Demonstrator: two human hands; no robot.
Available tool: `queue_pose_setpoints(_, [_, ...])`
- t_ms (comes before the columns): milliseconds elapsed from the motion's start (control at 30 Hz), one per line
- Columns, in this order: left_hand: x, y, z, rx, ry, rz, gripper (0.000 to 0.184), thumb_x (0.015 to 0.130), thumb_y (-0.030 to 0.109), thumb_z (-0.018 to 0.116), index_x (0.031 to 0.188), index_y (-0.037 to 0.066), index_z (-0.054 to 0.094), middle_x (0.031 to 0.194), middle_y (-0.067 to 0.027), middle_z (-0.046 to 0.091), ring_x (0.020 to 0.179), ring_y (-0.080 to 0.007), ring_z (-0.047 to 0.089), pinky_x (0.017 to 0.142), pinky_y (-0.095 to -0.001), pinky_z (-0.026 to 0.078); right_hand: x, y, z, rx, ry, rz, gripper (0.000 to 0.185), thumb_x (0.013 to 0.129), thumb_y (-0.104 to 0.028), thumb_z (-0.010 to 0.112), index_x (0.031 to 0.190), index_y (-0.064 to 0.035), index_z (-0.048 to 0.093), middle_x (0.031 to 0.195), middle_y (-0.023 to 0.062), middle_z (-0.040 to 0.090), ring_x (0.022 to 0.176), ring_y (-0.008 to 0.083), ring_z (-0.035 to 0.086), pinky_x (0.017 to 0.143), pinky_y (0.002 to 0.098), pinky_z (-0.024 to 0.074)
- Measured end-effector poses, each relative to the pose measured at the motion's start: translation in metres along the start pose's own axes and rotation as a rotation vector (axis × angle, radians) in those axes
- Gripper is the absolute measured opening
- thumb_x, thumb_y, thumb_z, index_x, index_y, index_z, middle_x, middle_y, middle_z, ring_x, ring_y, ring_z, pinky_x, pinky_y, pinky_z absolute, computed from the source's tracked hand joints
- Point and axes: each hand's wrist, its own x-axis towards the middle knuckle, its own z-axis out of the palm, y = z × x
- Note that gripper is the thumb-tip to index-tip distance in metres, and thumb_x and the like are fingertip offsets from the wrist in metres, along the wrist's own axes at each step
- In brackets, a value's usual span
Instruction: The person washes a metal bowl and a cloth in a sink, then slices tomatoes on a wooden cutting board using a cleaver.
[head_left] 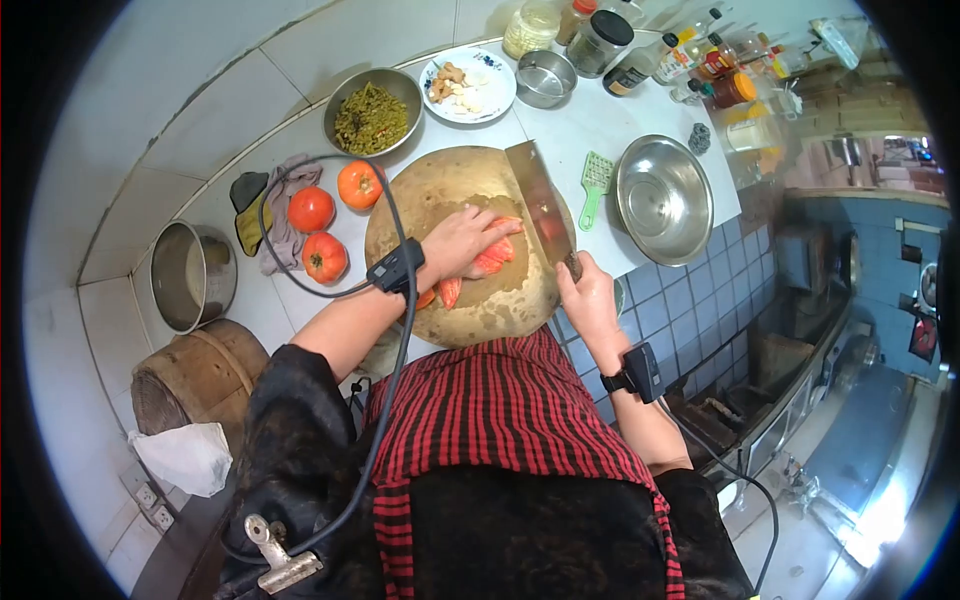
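A round wooden chopping board point(430, 180) lies in front of me, wet in its middle. My left hand point(460, 240) rests on it, fingers over red cut tomato point(492, 259) and holding it down. More tomato pieces point(450, 292) show beside and below the palm. In my right hand point(588, 300) is the handle of a cleaver point(541, 200). Its broad blade stands just right of the tomato, over the right part of the board. Whether the edge touches the board is hard to see. Several whole tomatoes point(311, 209) sit left of the board.
Behind the board stand a bowl of chopped greens point(412, 88), a plate point(495, 105) with ginger and garlic, and a small metal bowl point(546, 78). To the right are a green grater point(597, 173) and a large steel basin point(664, 200). A cable point(391, 200) hangs across the view.
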Motion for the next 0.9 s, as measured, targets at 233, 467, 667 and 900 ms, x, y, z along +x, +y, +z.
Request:
queue_pose_setpoints(233, [-0.017,0.042,-0.007,0.028,-0.033,-0.365,0.098,0.060,0.019,0.080,0.142,0.013,0.027,0.113,-0.0140,0.046,0.093,-0.0302,0.057,0.076,-0.0371,0.053,-0.003,0.013,0.027,-0.196,-0.083,0.035,0.021,0.086,-0.019,0.056,0.085,0.0008,0.050,0.067,0.0278,0.059,0.068,0.0473,0.058,0.063,0.0534,0.0465])
queue_pose_setpoints(467, [-0.020,0.032,0.008,-0.123,0.078,-0.432,0.089,0.065,0.011,0.077,0.139,0.009,0.029,0.119,-0.0175,0.043,0.092,-0.0373,0.061,0.076,-0.0419,0.053,-0.006,0.001,0.053,-0.146,-0.127,0.000,0.022,0.086,-0.019,0.056,0.088,0.0008,0.048,0.068,0.0281,0.059,0.067,0.0469,0.059,0.063,0.0538,0.0469])
queue_pose_setpoints(667, [-0.021,0.033,0.008,-0.223,0.222,-0.415,0.081,0.068,0.015,0.074,0.137,0.008,0.032,0.129,-0.0229,0.040,0.105,-0.0407,0.056,0.083,-0.0433,0.051,-0.008,-0.015,0.035,-0.170,-0.129,0.051,0.021,0.086,-0.018,0.056,0.087,0.0009,0.048,0.067,0.0284,0.058,0.068,0.0472,0.059,0.063,0.0539,0.0465])
queue_pose_setpoints(900, [-0.010,0.031,0.018,-0.072,0.323,-0.466,0.052,0.081,0.026,0.065,0.126,0.005,0.050,0.108,-0.0142,0.054,0.093,-0.0321,0.055,0.080,-0.0418,0.048,-0.027,-0.024,0.039,-0.168,-0.074,0.048,0.020,0.086,-0.017,0.057,0.087,0.0014,0.048,0.067,0.0289,0.058,0.067,0.0474,0.058,0.063,0.0537,0.0465])
